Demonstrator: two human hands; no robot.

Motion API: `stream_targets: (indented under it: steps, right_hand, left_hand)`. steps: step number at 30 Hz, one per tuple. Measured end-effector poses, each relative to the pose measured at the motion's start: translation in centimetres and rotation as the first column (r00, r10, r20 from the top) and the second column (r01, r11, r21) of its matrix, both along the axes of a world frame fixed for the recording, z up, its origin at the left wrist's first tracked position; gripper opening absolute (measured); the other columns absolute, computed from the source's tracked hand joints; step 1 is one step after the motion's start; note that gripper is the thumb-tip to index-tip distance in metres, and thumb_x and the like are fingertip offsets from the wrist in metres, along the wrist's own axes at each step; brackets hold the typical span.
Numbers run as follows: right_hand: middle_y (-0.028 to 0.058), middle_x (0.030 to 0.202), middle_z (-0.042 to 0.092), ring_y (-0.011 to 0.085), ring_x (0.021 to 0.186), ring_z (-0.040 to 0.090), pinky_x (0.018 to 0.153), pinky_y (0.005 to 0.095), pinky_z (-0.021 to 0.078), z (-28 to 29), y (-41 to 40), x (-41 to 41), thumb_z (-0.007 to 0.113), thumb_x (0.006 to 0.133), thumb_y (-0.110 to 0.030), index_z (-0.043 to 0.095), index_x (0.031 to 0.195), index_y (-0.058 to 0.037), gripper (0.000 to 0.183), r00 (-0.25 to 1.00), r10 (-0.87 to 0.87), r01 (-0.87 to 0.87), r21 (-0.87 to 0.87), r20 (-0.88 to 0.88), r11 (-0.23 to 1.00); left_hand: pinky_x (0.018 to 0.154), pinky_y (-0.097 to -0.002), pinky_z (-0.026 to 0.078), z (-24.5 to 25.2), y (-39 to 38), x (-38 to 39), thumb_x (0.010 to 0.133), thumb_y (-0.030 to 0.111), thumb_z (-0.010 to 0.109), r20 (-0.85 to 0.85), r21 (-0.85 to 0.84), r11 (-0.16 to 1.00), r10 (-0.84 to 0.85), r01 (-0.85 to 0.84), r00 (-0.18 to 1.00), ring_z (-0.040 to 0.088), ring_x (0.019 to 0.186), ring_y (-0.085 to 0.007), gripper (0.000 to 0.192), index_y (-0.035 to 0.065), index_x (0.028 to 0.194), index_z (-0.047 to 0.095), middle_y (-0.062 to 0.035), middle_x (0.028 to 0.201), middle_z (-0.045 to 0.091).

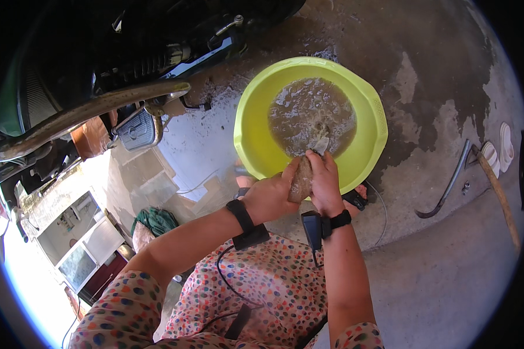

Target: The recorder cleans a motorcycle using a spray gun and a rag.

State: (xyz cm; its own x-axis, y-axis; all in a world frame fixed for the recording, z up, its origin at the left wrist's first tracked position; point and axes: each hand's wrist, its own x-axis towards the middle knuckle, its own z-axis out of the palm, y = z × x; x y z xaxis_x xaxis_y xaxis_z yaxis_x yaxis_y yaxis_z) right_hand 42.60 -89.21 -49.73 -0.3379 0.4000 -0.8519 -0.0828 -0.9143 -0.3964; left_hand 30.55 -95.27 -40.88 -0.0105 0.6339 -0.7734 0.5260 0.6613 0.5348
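A yellow-green plastic basin (pixel 254 150) stands on the wet floor in front of me, with murky brown water (pixel 303 102) in its bottom. Over its near rim, my left hand (pixel 273 192) and my right hand (pixel 325 181) grip a brown, wet, elongated object (pixel 302 179) between them; its kind is not clear. A pale, translucent piece (pixel 321 145) sticks out beyond my fingertips towards the water, where the surface is disturbed. Both wrists wear black straps with small dark devices and a cable.
A motorcycle with a rusty metal bar (pixel 91 104) and a foot pedal (pixel 136 130) stands at the upper left. Green cloth (pixel 155 221) lies below it. At the right are a curved metal bar (pixel 452 181), a wooden handle (pixel 498 196) and pale shoes (pixel 506 146).
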Motion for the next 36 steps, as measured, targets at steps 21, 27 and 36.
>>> stream_targets:
  steps: [21, 27, 36]
  right_hand:
    - [0.0233, 0.118, 0.059, 0.0358, 0.111, 0.057, 0.091, 0.0455, 0.0462, -18.9, 3.2, -1.6, 0.06, 0.09, -0.047, 0.05, 0.125, 0.0015, 0.061, 0.489, 0.175, -0.483, 0.098, 0.854, 0.87]
    - [0.0228, 0.125, 0.057, 0.0376, 0.115, 0.056, 0.094, 0.0468, 0.0479, -21.0, 0.0, -10.2, 0.064, 0.088, -0.036, 0.056, 0.12, -0.0019, 0.048, 0.003, 0.704, -0.991, -0.093, 0.71, 0.097]
    - [0.0073, 0.077, 0.057, 0.0192, 0.059, 0.061, 0.053, 0.0372, 0.0551, -17.7, 0.4, -4.1, 0.056, 0.092, -0.013, 0.055, 0.099, -0.0044, 0.011, 0.818, 0.393, -0.465, 0.081, 0.419, 0.881]
  left_hand:
    - [0.072, -0.0315, 0.052, -3.2, -5.0, -6.1, 0.083, 0.006, 0.072, 0.161, -0.471, 0.43, 0.9, -0.77, 0.404, 0.065, 0.084, -0.0175, 0.051, 0.0018, 0.127, 0.047, -0.006, 0.096, 0.067]
    - [0.096, -0.0292, 0.045, -2.0, -7.4, -7.1, 0.08, -0.003, 0.073, 0.222, -0.454, 0.253, 0.961, -0.854, 0.166, 0.06, 0.107, -0.0165, 0.066, 0.0005, 0.136, 0.038, -0.01, 0.117, 0.062]
    - [0.089, -0.0297, 0.047, -2.4, -7.1, -8.0, 0.084, 0.006, 0.071, 0.247, -0.474, 0.306, 0.946, -0.825, 0.209, 0.06, 0.101, -0.0144, 0.055, 0.0053, 0.132, 0.046, -0.0043, 0.112, 0.063]
